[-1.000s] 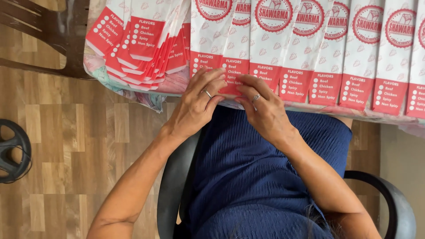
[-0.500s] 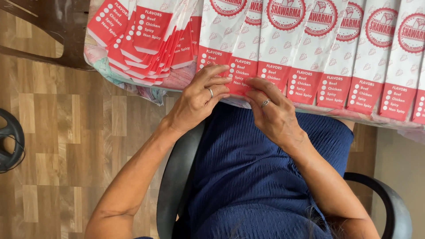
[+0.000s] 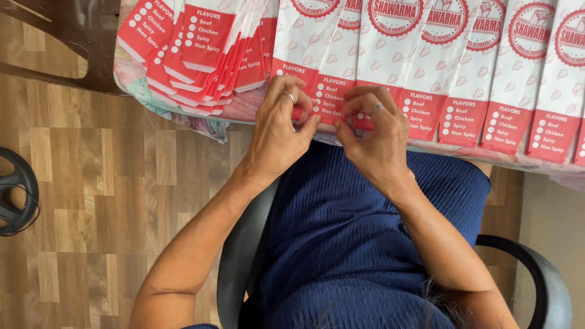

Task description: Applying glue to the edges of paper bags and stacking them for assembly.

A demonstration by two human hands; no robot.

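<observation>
A dark wooden chair (image 3: 73,42) stands at the upper left on the wood-pattern floor (image 3: 91,201), and a round black object (image 3: 15,192) lies at the left edge, well apart from the work. The person sits in a black chair (image 3: 244,256) wearing a blue dress (image 3: 341,244), close against the near edge of the counter (image 3: 213,125), which is covered by a patterned cloth that hangs over its side. A fanned stack of red-and-white paper sleeves (image 3: 201,49) lies at the left of the counter, and a row of overlapping sleeves (image 3: 487,79) runs to the right; nothing blocks the view of them except the hands themselves. No container shows its contents; the sleeves lie flat. The left hand (image 3: 277,137) and the right hand (image 3: 375,137) are close together, fingers bent and pinching the red lower end of one paper sleeve (image 3: 332,97) at the counter's near edge, between the stack and the row. Each hand wears a ring. Compared with half a second ago, the hands sit in much the same place on the same sleeve, fingertips curled in a little tighter.
</observation>
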